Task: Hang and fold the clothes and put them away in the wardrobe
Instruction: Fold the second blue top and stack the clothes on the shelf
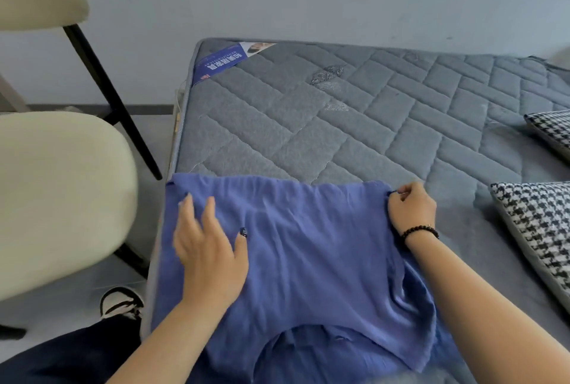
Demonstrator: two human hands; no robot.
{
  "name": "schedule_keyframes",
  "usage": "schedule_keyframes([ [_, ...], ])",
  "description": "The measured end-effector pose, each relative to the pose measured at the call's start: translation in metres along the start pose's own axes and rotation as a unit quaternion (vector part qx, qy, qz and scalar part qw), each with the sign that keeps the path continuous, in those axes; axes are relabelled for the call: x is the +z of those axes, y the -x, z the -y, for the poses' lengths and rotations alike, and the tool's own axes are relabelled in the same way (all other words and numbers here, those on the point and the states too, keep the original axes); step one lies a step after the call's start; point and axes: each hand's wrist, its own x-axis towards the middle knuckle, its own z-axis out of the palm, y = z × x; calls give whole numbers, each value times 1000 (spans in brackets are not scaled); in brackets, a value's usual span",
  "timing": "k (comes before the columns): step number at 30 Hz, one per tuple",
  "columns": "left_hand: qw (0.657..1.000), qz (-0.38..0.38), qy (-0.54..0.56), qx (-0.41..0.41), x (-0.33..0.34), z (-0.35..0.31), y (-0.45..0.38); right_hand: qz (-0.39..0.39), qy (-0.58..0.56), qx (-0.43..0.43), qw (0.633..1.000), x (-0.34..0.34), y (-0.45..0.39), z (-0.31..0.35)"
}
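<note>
blue garment [308, 248] on mattress [339, 124], left hand [209, 257] flat on it, right hand [411, 207] pinching its corner

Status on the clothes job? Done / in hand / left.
Done: nothing visibly folded or hung. In hand: the blue garment lies spread on the mattress, left hand flat on it, right hand pinching its far corner. Left: fold it and put it away; no wardrobe or hanger in view.
</note>
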Motion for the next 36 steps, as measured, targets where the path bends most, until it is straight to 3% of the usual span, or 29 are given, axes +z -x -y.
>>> schedule_keyframes([
  [3, 979, 72, -21, 187, 28, -32, 23, -12, -10, 10, 1000, -6, 0, 0],
  [6, 941, 156, -42, 298, 55, -56, 53, -68, -23, -52, 996, -9, -1, 2],
  [10, 895, 227, -122, 364, 76, -64, 88, 99, 82, -43, 991, -6, -15, -11],
  [16, 887, 245, -127, 372, 80, -55, 77, 133, 64, -157, 977, 6, -19, -17],
  [19, 885, 244, -114, 379, 80, -54, 76, 131, 60, -169, 975, 8, -22, -7],
  [26, 886, 242, -111, 379, 79, -55, 77, 144, 16, 26, 989, 8, -38, 19],
  [30, 889, 237, -102, 379, 79, -56, 78, 190, 46, 44, 980, 17, -43, 30],
  [36, 890, 233, -107, 377, 77, -56, 78, 189, -160, 162, 955, 7, -52, 40],
])
